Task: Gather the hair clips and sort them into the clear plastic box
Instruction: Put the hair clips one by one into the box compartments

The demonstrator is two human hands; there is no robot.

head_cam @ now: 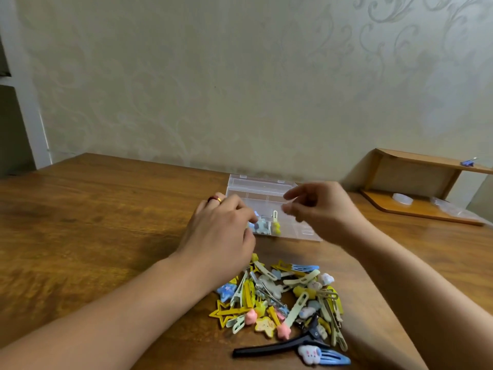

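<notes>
The clear plastic box lies open in the middle of the wooden table, its lid tipped back behind it. A yellow clip stands in a front compartment. Beside it lies a blue-grey flower clip. My left hand is at the box's front left corner, its curled fingertips pinching the blue-grey clip. My right hand hovers over the box with thumb and forefinger apart and nothing between them. A pile of hair clips in yellow, cream, blue and pink lies in front of the box.
A long black clip and a blue snap clip with a white bunny lie at the pile's near edge. A wooden shelf stands at the back right against the wall, with a small purple clip on top.
</notes>
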